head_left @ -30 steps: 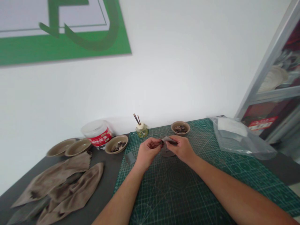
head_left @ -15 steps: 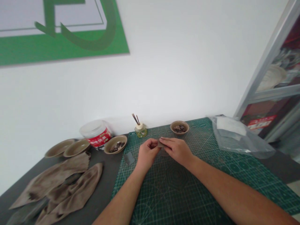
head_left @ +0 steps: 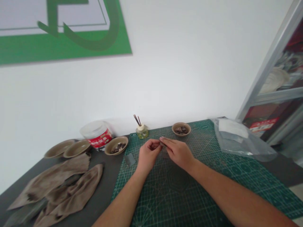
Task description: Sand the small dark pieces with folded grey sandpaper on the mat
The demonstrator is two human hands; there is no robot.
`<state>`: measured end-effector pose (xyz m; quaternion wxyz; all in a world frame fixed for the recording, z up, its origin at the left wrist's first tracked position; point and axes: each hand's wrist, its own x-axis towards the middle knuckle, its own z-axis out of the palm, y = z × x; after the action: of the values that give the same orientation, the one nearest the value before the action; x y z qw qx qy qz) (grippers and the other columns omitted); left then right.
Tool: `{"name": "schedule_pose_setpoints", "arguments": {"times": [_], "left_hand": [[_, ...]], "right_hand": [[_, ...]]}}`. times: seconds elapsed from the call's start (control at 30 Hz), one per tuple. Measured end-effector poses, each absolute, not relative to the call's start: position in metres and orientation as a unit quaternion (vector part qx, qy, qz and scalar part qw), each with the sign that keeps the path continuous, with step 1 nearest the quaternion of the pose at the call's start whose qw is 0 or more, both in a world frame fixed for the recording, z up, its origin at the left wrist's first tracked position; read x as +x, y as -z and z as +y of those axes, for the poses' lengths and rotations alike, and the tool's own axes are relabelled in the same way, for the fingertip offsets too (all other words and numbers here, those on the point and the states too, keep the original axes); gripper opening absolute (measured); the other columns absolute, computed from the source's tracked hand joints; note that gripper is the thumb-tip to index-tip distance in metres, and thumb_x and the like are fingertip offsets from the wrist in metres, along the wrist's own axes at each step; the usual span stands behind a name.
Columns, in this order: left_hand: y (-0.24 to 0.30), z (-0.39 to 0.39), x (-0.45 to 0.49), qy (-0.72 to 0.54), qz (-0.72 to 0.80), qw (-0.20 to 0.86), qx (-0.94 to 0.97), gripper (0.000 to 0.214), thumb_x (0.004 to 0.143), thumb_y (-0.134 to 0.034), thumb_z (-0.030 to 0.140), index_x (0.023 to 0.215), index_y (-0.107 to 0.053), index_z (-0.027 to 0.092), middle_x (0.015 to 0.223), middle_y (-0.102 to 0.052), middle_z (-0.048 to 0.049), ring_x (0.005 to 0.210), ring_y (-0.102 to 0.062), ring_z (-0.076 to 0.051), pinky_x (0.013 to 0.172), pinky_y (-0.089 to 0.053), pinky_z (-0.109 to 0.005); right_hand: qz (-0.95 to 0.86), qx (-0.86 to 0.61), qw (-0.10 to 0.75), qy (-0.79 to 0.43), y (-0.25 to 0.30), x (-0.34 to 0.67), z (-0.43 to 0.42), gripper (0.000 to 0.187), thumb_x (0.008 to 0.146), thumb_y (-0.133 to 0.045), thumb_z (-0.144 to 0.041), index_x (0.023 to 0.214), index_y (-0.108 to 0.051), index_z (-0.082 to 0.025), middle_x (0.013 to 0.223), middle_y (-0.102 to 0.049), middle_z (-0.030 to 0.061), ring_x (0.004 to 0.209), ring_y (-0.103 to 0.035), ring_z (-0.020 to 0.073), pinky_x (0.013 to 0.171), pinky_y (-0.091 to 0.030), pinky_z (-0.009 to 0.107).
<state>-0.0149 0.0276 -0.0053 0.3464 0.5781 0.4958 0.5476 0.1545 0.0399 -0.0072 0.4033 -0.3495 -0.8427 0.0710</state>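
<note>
Brown stained cloths (head_left: pixel 54 189) are lying on the dark surface (head_left: pixel 111 186), just beside a tan bowl (head_left: pixel 115 145) holding dark pieces. A grey square (head_left: pixel 130 159) is lying on the green cutting mat (head_left: pixel 151 201) beside the left hand (head_left: pixel 148 154), whose curled fingers are pinching a small grey piece (head_left: pixel 162 143) above the mat. The right hand (head_left: pixel 177 153) is pinching it too, from the other side, below a second tan bowl (head_left: pixel 181 128).
</note>
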Motion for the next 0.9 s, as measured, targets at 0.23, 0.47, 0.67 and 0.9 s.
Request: {"name": "schedule_pose_setpoints", "arguments": {"times": [0.23,0.47,0.67,0.9], "left_hand": [[0.0031,0.0267,-0.0134,-0.549,0.506,0.333,0.576,0.017,0.07,-0.071,0.023,0.084,-0.068,0.014,0.073,-0.069,-0.0008,0.064,-0.059,-0.011,0.06,-0.046,-0.019],[0.0031,0.0263,-0.0143,-0.573,0.505,0.329,0.554,0.019,0.07,-0.071,0.024,0.085,-0.067,0.014,0.075,-0.069,-0.0016,0.065,-0.061,-0.012,0.061,-0.048,-0.021],[0.0033,0.027,-0.0168,-0.568,0.51,0.312,0.565,0.02,0.07,-0.071,0.026,0.088,-0.07,0.016,0.078,-0.071,-0.0031,0.07,-0.064,-0.015,0.065,-0.049,-0.024],[0.0075,0.0279,-0.0157,-0.571,0.502,0.32,0.565,0.023,0.07,-0.071,0.026,0.09,-0.071,0.016,0.083,-0.073,-0.0043,0.073,-0.065,-0.016,0.069,-0.051,-0.026]], "right_hand": [[-0.848,-0.362,0.385,-0.044,0.0094,0.1524,0.0426,0.049,0.089,-0.044,-0.011,0.137,-0.049,-0.02,0.135,-0.055,0.0062,0.119,-0.056,0.02,0.102,-0.046,0.037],[-0.851,-0.357,0.383,-0.036,0.0096,0.1494,0.0413,0.05,0.089,-0.042,-0.01,0.138,-0.046,-0.016,0.137,-0.053,0.008,0.123,-0.053,0.019,0.105,-0.043,0.035],[-0.851,-0.359,0.382,-0.036,0.0113,0.1482,0.0404,0.052,0.088,-0.04,-0.009,0.14,-0.044,-0.016,0.139,-0.051,0.0082,0.125,-0.051,0.0185,0.106,-0.042,0.036],[-0.852,-0.36,0.378,-0.03,0.0095,0.1488,0.0407,0.054,0.088,-0.04,-0.009,0.141,-0.042,-0.016,0.14,-0.049,0.0081,0.126,-0.049,0.0183,0.106,-0.041,0.036]]}}
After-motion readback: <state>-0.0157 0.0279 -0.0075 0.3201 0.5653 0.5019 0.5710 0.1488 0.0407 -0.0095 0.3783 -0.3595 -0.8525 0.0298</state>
